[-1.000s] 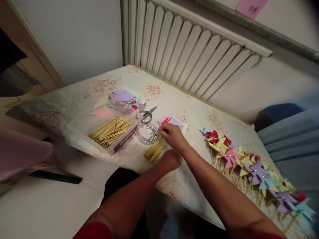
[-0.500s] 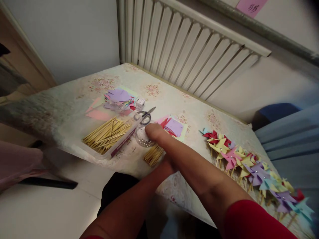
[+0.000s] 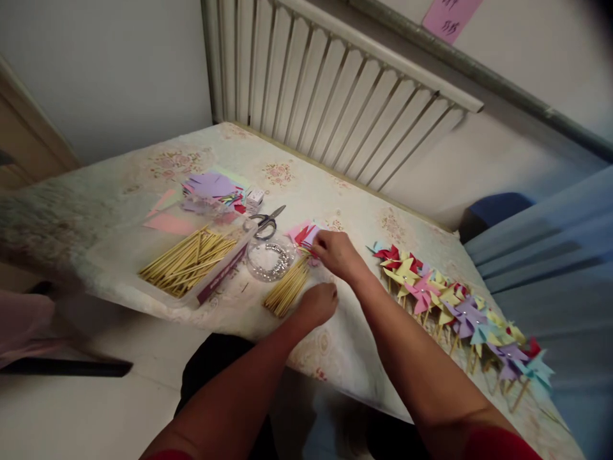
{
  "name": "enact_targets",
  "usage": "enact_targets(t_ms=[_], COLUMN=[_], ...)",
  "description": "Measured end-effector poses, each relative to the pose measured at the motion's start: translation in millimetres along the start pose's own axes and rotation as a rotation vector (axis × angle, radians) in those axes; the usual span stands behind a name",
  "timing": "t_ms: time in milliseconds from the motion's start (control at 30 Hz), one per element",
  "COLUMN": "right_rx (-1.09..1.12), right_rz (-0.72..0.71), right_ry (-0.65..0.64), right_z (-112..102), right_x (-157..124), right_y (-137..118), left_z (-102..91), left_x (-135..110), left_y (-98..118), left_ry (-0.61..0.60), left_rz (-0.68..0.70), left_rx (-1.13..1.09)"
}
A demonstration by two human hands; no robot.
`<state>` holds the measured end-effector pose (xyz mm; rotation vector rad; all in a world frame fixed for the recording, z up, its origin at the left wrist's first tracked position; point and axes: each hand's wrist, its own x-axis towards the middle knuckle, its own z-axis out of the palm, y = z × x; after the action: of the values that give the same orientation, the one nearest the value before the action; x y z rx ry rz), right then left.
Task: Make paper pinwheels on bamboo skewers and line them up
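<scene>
My right hand (image 3: pixel 339 253) is at the edge of a small stack of cut paper squares (image 3: pixel 306 235), red, pink and purple. Its fingers are pinched together, and whatever they hold is too small to make out. Closer to me, my left hand (image 3: pixel 320 303) rests low over the table, fingers curled closed and their contents hidden. A bundle of thin wooden sticks (image 3: pixel 287 287) lies just left of it. Beyond the sticks stands a round clear dish (image 3: pixel 269 259) with silvery pins around its inside.
Left of the dish is a plastic box of wooden sticks (image 3: pixel 194 262). Scissors (image 3: pixel 265 223), a small white box (image 3: pixel 255 200) and more cut paper (image 3: pixel 211 185) lie behind it. Finished paper pinwheels (image 3: pixel 424 292) line the right side. A radiator (image 3: pixel 325 96) borders the table's far edge.
My right hand has moved from over the pin dish back to the right, to the paper stack, uncovering the dish. My left hand, hidden behind the right forearm before, now shows. The view has shifted slightly.
</scene>
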<state>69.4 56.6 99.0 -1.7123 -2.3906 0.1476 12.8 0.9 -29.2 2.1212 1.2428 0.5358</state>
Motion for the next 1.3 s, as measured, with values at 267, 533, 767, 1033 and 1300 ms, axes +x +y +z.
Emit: enact_targets(t_ms=[267, 533, 767, 1033, 1300], right_rx=[-0.142, -0.252, -0.26, -0.278, -0.134], right_rz=[0.455, 0.414, 0.382, 0.392, 0.454], right_ry=[-0.158, -0.196, -0.202, -0.157, -0.289], right_z=[49.7, 77.1, 87.4, 87.4, 60.9], right_x=[-96.2, -117.8, -106.0, -91.5, -79.7], right_y=[95.8, 97.7, 94.3, 102.4, 95.5], left_z=[2.4, -0.9, -2.1, -4.2, -1.5], left_x=[5.7, 6.9, 6.6, 5.2, 6.1], left_y=[-3.8, -2.4, -1.5, -1.2, -3.0], left_ry=[0.004, -0.007, -0.02, -0.018, -0.021], left_rz=[-0.025, -0.047, -0.049, -0.046, -0.042], left_rx=[-0.035, -0.042, -0.06, -0.083, -0.087])
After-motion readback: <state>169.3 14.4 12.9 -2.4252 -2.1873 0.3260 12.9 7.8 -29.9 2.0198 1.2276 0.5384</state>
